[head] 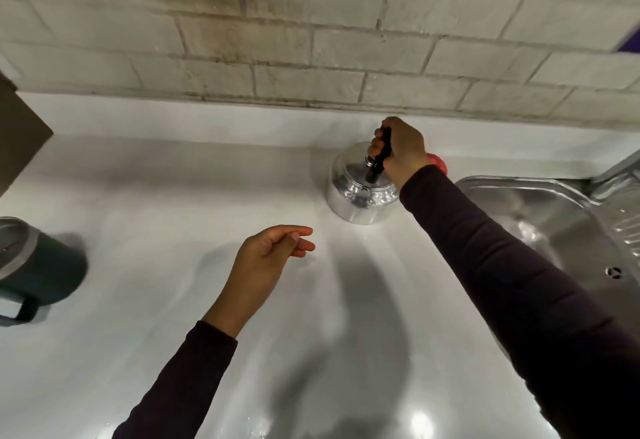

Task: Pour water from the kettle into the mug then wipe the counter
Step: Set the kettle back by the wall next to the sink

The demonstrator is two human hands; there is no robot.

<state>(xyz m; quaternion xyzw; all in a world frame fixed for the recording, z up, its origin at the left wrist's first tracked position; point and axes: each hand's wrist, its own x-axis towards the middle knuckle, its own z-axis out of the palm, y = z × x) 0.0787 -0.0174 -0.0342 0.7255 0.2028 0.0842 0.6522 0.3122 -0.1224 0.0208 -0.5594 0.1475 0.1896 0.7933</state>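
My right hand (401,151) is wrapped tight around the black handle (380,158) of the shiny kettle (360,196). The kettle sits on the white counter (173,196), near the brick wall (311,40) and just left of the metal sink (554,223). Something red (439,162) peeks out behind my wrist. My left hand (266,258) is over the counter, holding nothing, fingers loosely curled. The dark mug (38,265) is far off to the left.

Beside the steel sink (554,216): one metal kettle (360,196), one dark green mug (41,265), two hands, left (263,258) and right (403,152).
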